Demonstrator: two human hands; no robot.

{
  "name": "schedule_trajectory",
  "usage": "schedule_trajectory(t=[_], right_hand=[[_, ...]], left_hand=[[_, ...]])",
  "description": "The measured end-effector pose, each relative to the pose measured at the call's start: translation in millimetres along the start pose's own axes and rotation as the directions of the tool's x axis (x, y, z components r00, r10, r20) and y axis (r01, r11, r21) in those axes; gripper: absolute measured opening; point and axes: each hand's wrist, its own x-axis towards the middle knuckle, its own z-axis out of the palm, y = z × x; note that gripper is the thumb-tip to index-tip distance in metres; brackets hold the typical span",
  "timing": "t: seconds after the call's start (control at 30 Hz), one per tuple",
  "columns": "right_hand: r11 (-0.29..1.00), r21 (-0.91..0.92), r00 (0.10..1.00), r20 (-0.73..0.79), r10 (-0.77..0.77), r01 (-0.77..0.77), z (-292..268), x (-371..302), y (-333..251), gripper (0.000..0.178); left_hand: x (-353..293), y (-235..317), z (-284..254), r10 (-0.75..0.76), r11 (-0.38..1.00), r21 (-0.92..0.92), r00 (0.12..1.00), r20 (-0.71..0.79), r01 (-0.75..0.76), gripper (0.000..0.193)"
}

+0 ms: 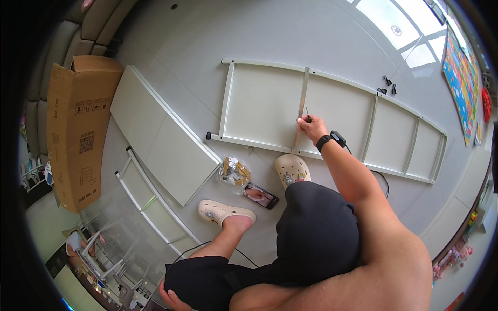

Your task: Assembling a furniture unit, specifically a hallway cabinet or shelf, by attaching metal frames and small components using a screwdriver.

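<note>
A small black-handled tool with a thin metal shaft [309, 118] is clamped between the fingers [302, 122] of the right hand [315, 130]; its handle sits at the fingertips and the shaft points away from the palm. The hand is over the long white metal ladder-like frame [264, 137], at its silvery crossbar [304, 90]; whether the fingers touch the bar cannot be told. The frame lies on the pale grey tiled floor [176, 88], with small black fittings [386, 81] beside its far rail. Nearer the person are a clear plastic bag of hardware [234, 171] and a black smartphone [261, 196]. The left hand [175, 300] rests against the black shorts [199, 282]; whether its fingers are together or apart cannot be told.
</note>
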Motion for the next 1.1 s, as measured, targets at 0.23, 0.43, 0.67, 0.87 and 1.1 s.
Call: schedule_trajectory(t=[0.23, 0.43, 0.67, 0.87, 1.1], right_hand=[[0.999, -0.044, 1.000, 0.002, 0.017, -0.017, -4, 4, 3, 0.017], [0.981, -0.175, 0.997, -0.003, 0.081, -0.080, -3, 6, -7, 0.018], [0.949, -0.297, 0.993, 0.010, 0.115, -0.106, -4, 10, 1, 0.021], [0.946, -0.299, 0.989, 0.033, 0.143, -0.127, 2, 8, -8, 0.019], [0.957, -0.251, 0.988, 0.018, 0.156, -0.147, -3, 7, -13, 0.019]], left_hand=[[1, -1, -1, -0.032, 0.999, -0.018, 0.999, 0.020, 0.032, 0.068], [-1, 6, 1, -0.074, 0.997, -0.033, 0.997, 0.006, 0.074, 0.069], [0, 3, 4, -0.018, 0.994, -0.110, 1.000, 0.014, 0.019, 0.066], [0, -21, 0, 0.015, 1.000, -0.021, 0.999, -0.037, -0.016, 0.064], [2, -10, 5, -0.040, 0.999, -0.032, 0.999, 0.017, 0.040, 0.065]])
